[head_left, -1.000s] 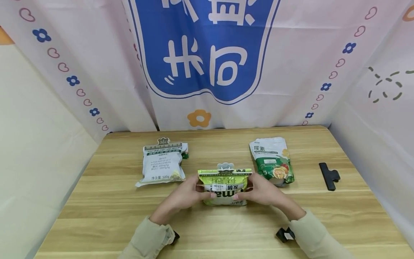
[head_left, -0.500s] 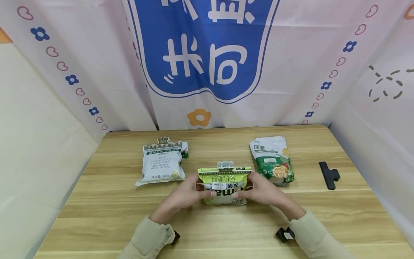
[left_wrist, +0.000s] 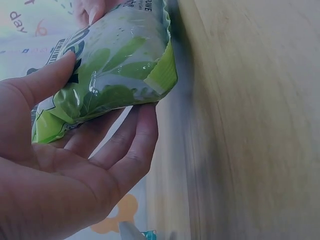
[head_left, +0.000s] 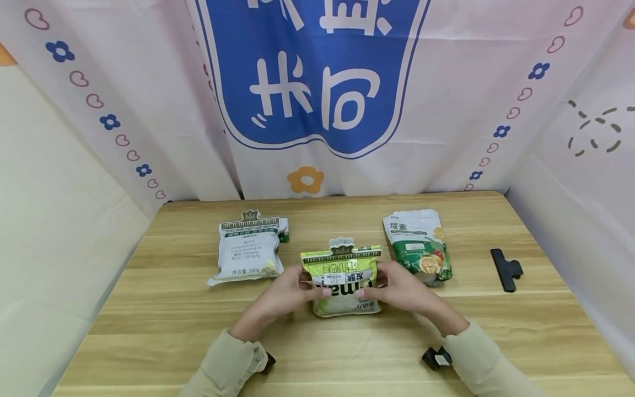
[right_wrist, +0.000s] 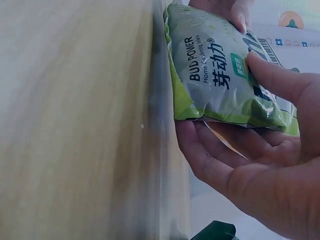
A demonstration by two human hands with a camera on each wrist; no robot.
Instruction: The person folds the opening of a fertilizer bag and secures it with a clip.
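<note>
Both hands hold a lime-green and white fertilizer bag [head_left: 344, 306] near the table's middle. Its top edge is gripped by a wide sealing clip [head_left: 342, 253] with a piano-key pattern. My left hand [head_left: 289, 290] grips the left side, thumb on the front and fingers behind; my right hand [head_left: 401, 288] mirrors this on the right. In the left wrist view, the curled fingers lie under the bag's side [left_wrist: 120, 65]. The right wrist view shows the printed front [right_wrist: 205, 65] with the right thumb pressed on it.
A white bag [head_left: 248, 253] with a similar clip lies at the back left. Behind my right hand is a green and white pouch [head_left: 419, 242]. A black clip [head_left: 506, 270] lies farther right on the wooden table [head_left: 173, 320]. A printed curtain [head_left: 446, 110] hangs behind.
The bag has tilted slightly in both hands. Its clip has risen and shifted a little left, and more of the printed front shows. The other bags and the black clip stay put.
</note>
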